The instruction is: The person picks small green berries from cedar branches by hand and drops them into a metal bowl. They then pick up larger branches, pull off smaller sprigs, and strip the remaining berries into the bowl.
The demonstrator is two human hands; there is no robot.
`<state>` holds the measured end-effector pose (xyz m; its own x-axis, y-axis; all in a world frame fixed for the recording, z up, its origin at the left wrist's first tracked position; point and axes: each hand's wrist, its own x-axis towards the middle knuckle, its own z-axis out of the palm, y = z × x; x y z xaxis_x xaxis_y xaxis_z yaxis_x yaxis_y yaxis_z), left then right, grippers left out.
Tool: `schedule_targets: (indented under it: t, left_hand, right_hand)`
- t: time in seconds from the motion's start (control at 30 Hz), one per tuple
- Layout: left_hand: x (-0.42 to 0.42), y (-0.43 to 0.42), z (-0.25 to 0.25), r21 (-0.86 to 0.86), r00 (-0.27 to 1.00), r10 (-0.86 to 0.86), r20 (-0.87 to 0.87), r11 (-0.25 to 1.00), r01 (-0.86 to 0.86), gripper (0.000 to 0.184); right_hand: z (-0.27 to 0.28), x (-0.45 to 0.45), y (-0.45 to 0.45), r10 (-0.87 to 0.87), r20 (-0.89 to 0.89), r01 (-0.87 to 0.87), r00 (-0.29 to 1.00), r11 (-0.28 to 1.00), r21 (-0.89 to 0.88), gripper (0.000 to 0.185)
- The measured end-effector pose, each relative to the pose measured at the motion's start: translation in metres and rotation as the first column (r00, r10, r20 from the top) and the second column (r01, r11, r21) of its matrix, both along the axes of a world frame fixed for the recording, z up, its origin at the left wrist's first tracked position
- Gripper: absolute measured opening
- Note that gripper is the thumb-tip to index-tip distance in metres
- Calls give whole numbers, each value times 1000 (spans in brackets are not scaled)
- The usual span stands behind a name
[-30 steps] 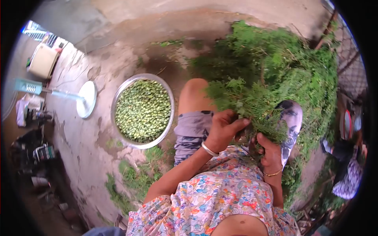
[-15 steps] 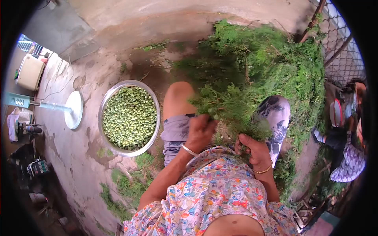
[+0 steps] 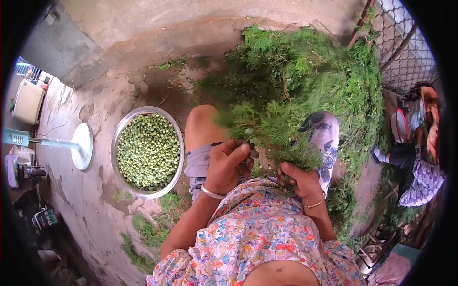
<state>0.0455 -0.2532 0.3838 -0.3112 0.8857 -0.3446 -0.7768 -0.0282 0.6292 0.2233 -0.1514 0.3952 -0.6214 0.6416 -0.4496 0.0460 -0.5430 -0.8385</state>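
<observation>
My right hand (image 3: 303, 180), with a gold bracelet at the wrist, is closed around the lower end of a leafy evergreen branch (image 3: 276, 131). The branch fans out over my lap between the knees, its tips slightly blurred. Beside its lower left foliage is my left hand (image 3: 226, 166), wearing a silver bangle. Its thumb and fingers are pressed together; whatever lies between them is too small to make out. To my left a round metal basin (image 3: 114, 157) stands on the ground, filled with small green cones or berries (image 3: 150, 150).
A large heap of cut evergreen branches (image 3: 353, 90) lies ahead and to the right, beside a wire fence (image 3: 408, 52). A standing fan (image 3: 83, 146) is beyond the basin. Another person (image 3: 420, 176) sits at far right. Loose sprigs (image 3: 150, 231) are scattered near my left side.
The left hand has turned and shifted slightly left, so its thumb now shows pressed against the fingers. My right hand keeps hold of the branch. The whole view has shifted a little.
</observation>
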Motion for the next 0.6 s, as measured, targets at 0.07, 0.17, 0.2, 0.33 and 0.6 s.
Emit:
schedule_targets:
  t: [0.07,0.17,0.2,0.33,0.6]
  left_hand:
    - [2,9,-1,-33,999,4,-34,999,-5,19]
    - [0,8,-2,-66,999,16,-39,998,-19,15]
    - [-1,7,-2,-67,1000,28,-11,997,-29,13]
    - [-1,1,-2,-68,990,131,46,990,-127,8]
    - [-50,-34,-26,43,939,303,161,949,-314,17]
  right_hand:
    - [1,0,-2,7,41,-10,999,999,54,34]
    - [-3,2,-4,41,64,-45,997,997,67,39]
    - [-3,1,-4,15,40,-19,999,994,103,38]
    - [1,0,-10,56,102,-76,993,976,203,34]
    - [0,15,-5,-68,26,61,997,980,190,37]
